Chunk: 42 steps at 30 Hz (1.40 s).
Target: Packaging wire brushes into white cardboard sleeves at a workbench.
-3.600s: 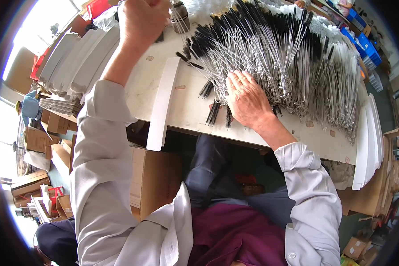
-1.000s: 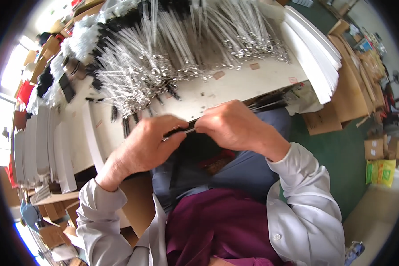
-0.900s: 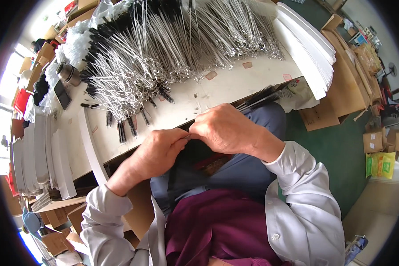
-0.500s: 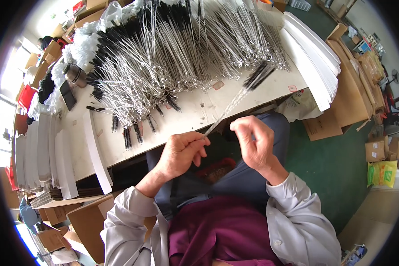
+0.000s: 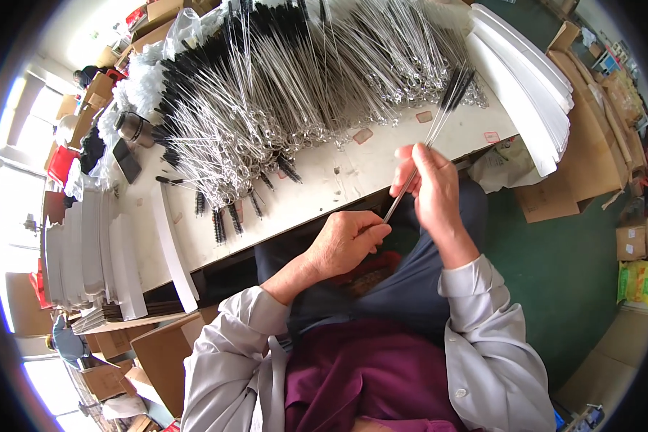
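Observation:
My right hand [image 5: 430, 189] grips a small bundle of thin wire brushes [image 5: 439, 119] with black bristle tips, pointing up and away over the white table [image 5: 353, 176]. My left hand [image 5: 347, 241] pinches the lower wire ends of the same bundle, just below the table's front edge and above my lap. A large heap of the same wire brushes [image 5: 281, 101] covers most of the table top beyond both hands.
Stacks of white card strips [image 5: 525, 79] lie at the table's right end, with more white card strips [image 5: 101, 252] at the left. A metal flask [image 5: 133, 128] and a dark phone [image 5: 128, 160] sit left of the heap. Cardboard boxes [image 5: 587, 144] stand on the green floor at right.
My left arm reached far over the table, then both hands came together at the table edge on a brush bundle. Since then my right hand has slid up the wires, parting from my left.

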Tool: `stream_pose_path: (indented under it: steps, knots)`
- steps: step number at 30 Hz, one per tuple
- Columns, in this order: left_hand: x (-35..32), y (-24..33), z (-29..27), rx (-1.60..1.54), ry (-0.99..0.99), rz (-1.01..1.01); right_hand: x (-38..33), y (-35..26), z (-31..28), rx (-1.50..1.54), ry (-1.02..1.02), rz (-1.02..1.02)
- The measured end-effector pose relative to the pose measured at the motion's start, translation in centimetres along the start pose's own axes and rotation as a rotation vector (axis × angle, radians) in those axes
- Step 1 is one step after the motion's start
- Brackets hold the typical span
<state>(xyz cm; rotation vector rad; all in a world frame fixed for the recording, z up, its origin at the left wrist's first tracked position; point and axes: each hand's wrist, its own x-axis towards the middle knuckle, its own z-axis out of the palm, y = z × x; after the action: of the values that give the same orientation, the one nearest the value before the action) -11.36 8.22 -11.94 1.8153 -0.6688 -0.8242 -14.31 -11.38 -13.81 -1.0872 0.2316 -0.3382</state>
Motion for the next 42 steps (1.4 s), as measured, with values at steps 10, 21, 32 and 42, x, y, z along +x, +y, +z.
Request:
stream_pose_path:
  steps: [10, 21, 32, 42]
  knots:
    - [6.8, 1.8, -4.1, 0.659, 0.479, 0.277, 5.9, 1.0, -2.4, -0.248, 0.089, -0.101]
    - [15.9, 4.2, -3.8, 0.851, 0.458, -0.092, 6.1, 1.1, -2.7, -0.130, 0.104, -0.076]
    - [16.2, 2.5, -4.7, 0.446, 0.483, 0.033, 6.2, 1.3, -2.3, -0.104, 0.104, -0.105]
    - [12.8, 3.3, -3.2, 0.779, 0.645, 0.454, 6.1, 1.3, -2.5, -0.100, 0.118, -0.074]
